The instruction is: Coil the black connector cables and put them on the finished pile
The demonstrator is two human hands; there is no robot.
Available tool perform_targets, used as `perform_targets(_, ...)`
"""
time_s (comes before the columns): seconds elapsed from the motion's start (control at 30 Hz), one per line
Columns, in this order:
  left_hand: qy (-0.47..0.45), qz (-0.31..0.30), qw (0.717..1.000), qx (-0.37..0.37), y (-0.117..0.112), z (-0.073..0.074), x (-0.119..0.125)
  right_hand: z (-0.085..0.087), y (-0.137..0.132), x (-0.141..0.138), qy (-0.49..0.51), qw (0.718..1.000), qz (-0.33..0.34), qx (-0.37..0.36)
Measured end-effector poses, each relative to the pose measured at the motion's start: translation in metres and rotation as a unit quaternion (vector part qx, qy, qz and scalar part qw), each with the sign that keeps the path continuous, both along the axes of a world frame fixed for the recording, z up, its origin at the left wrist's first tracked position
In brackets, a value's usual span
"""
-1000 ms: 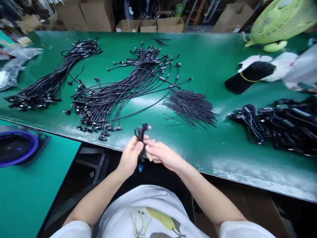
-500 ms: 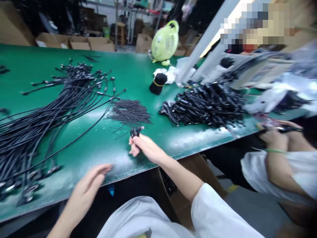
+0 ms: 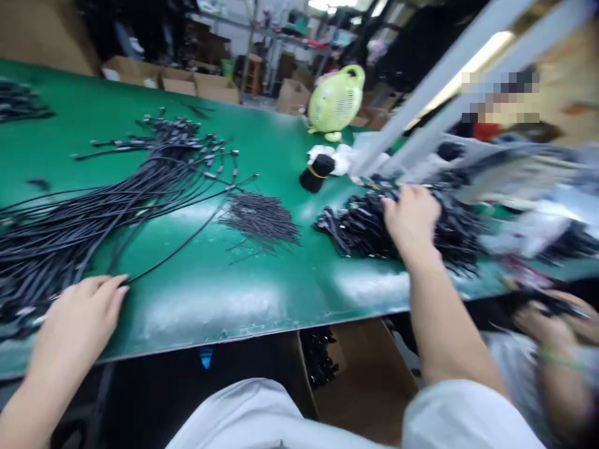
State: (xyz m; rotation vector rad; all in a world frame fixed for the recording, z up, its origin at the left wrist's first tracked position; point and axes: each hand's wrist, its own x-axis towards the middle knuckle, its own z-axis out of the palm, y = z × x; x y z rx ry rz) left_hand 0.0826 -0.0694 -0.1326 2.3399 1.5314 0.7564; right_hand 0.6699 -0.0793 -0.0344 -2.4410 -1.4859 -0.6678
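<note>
At the near left, my left hand (image 3: 77, 321) is closed on a single black cable (image 3: 175, 249), its fingertips pinched near one end. This cable curves away toward a large spread of long black cables (image 3: 126, 193) with small connectors at their far ends. My right hand (image 3: 414, 218) reaches across to a pile of coiled, tied black cables (image 3: 360, 224) and rests on top of it. Its fingertips are hidden among the coils, so whether it grips one is unclear. Between the hands lies a loose heap of short thin black ties (image 3: 264, 218).
A black bundle with a yellow band (image 3: 317, 173) stands near a green fan (image 3: 337, 103) on the green table (image 3: 201, 312). Grey posts (image 3: 421, 87) rise behind the pile. Below the edge sits an open cardboard box (image 3: 365, 374). At right, a co-worker's hands (image 3: 547, 324) hold dark cables.
My right hand has moved right with the small coiled cable it held, onto the pile. My left hand went left from open air and took hold of a cable. The view has shifted.
</note>
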Motion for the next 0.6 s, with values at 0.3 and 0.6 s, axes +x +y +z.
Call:
perform_targets(0.3, 0.006, -0.013, 0.986, 0.166, -0.019, 0.057, 0.040, -0.037, 0.038, -0.231, 0.111, 0.856, 0.502, -0.055)
perform_targets(0.6, -0.026, 0.158, 0.983, -0.092, -0.060, 0.087, -0.034, 0.041, 0.191, -0.231, 0.125, 0.896, 0.422, 0.054)
